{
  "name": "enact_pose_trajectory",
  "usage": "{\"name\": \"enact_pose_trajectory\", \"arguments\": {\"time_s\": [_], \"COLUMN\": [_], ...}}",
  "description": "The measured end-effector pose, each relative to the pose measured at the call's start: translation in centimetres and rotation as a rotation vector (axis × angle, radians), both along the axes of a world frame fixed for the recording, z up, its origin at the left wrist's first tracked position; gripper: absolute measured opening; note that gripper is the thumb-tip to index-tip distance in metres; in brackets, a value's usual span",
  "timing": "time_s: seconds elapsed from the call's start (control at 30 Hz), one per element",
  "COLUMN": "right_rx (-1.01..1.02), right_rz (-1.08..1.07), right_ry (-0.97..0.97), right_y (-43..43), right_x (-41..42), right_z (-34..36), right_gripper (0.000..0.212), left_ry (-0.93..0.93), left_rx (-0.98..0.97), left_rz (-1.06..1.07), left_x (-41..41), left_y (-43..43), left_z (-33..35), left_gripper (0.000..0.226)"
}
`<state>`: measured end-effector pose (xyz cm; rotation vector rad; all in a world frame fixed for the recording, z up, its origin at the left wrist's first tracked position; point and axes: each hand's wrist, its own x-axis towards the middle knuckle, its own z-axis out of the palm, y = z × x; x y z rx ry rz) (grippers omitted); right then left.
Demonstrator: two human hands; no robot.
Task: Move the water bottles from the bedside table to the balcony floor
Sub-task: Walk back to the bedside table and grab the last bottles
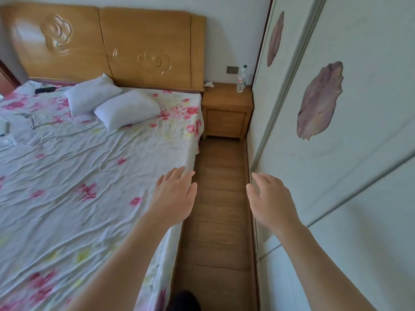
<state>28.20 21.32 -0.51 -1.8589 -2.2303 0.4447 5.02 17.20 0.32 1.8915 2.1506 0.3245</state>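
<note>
One clear water bottle (241, 79) with a green cap stands upright at the back right of the wooden bedside table (226, 102), close to the wardrobe. Both my hands are stretched out in front of me, far short of the table. My left hand (174, 195) hovers over the bed's right edge with fingers spread and holds nothing. My right hand (268, 198) is beside the wardrobe door, fingers relaxed and empty.
A narrow strip of wooden floor (221, 198) runs between the bed (89, 164) and the white wardrobe (336, 142) up to the table. Two white pillows (112, 102) lie on the flowered sheet. A crumpled tissue (210, 84) sits on the table's back left.
</note>
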Motion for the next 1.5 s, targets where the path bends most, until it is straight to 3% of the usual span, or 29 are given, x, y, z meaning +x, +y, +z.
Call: {"name": "enact_pose_trajectory", "arguments": {"time_s": [0.47,0.77,1.17,1.5], "right_rx": [0.022,0.039,0.020,0.000], "right_rz": [-0.010,-0.062,0.009,0.012], "right_ry": [-0.026,-0.015,0.008,-0.051], "right_y": [26.9,42.1,68.2,85.4], "right_x": [-9.0,-10.0,-10.3,-12.5], "right_z": [0.5,1.3,0.3,-0.8], "right_gripper": [0.051,0.051,0.054,0.053], "left_ry": [-0.052,-0.028,0.005,0.016], "left_rx": [0.034,0.012,0.029,0.010], "left_rz": [-0.013,-0.089,0.002,0.063], "left_x": [-9.1,-10.6,-9.8,-13.7], "left_y": [28.0,45.2,67.6,85.1], "left_z": [1.0,1.5,2.5,-0.2], "left_gripper": [0.042,0.045,0.040,0.047]}}
